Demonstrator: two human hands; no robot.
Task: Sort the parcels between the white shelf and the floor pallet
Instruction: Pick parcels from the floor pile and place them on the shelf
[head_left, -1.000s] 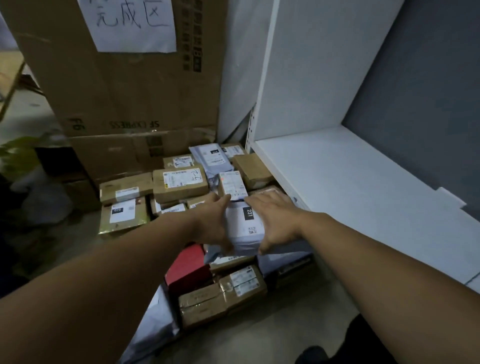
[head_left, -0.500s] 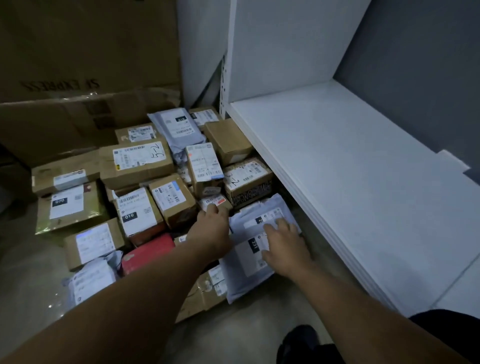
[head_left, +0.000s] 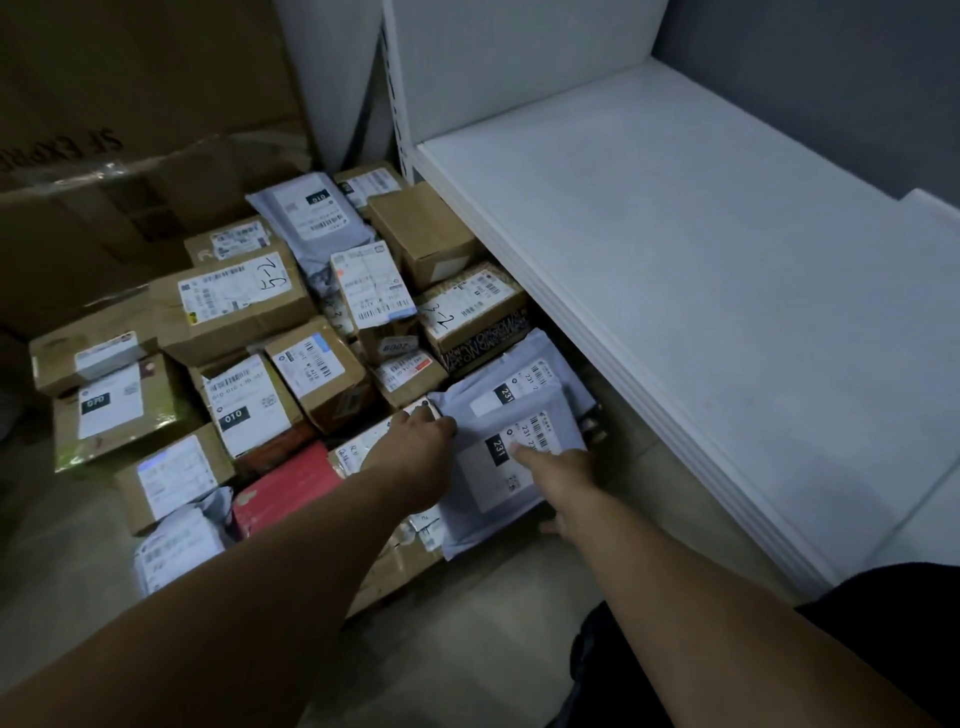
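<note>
The left hand (head_left: 415, 452) curls at the left edge of a grey plastic mailer bag marked 231 (head_left: 483, 499) (grip hidden). The right hand (head_left: 563, 480) lies flat on it, forefinger straight, probably settling it onto the floor pile beside the white board shelf (head_left: 675, 260).

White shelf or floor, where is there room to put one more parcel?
The white shelf is bare from its front edge back to the grey wall. The floor is bare on the near side of the parcels. Left of the shelf it is crowded: boxes and bags lie packed together, touching, with no gaps between them.
</note>
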